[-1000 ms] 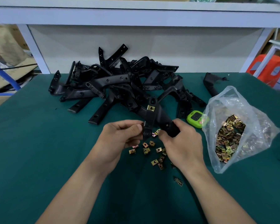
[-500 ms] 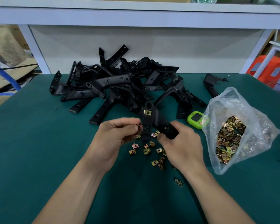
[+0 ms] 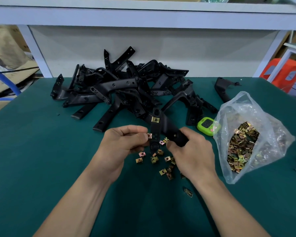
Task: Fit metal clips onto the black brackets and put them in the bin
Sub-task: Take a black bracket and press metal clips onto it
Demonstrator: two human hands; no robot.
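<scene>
My right hand [image 3: 191, 151] grips one arm of a black bracket [image 3: 158, 130] held over the green table. A brass clip [image 3: 155, 119] sits fitted on the bracket's upper part. My left hand [image 3: 125, 142] pinches another metal clip [image 3: 149, 135] against the left edge of the bracket's narrow arm. Several loose clips [image 3: 154, 159] lie on the table just below both hands. A heap of black brackets [image 3: 123, 88] is piled behind.
A clear plastic bag [image 3: 246, 134] full of clips lies open at the right. A green timer [image 3: 206, 124] sits between the bag and the pile. One lone bracket [image 3: 222, 88] lies at the back right. A small black part [image 3: 188, 192] lies near my right forearm. No bin shows.
The bracket has swung so its narrow arm points down more steeply. My left hand has brought the small clip up to the arm's left edge. My right hand's grip stays.
</scene>
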